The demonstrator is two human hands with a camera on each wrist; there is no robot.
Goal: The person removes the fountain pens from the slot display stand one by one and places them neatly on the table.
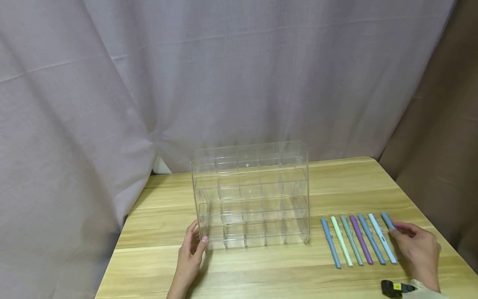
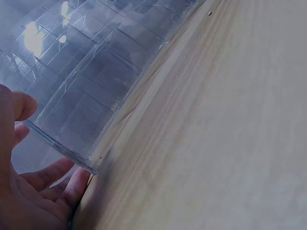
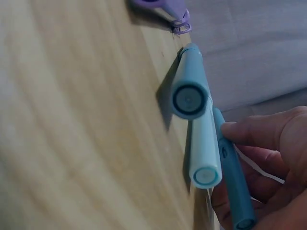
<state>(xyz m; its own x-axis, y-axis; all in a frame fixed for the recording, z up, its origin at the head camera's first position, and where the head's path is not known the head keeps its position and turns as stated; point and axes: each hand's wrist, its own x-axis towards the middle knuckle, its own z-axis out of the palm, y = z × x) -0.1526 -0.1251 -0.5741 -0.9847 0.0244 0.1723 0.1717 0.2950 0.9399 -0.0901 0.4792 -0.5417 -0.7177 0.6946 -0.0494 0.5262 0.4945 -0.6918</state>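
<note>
A clear plastic display rack with tiered, divided compartments stands upright on the table. My left hand holds its lower left side, with the thumb and fingers on either side of the clear side panel in the left wrist view. At the right end of a row of pens, my right hand pinches a dark blue pen between thumb and fingers. Just left of it lies a light blue pen, then another blue pen and a purple pen.
Farther left in the row are a grey-green pen, a light green pen and a blue pen. The wooden table reaches back to grey curtains. A black strap sits by the right wrist.
</note>
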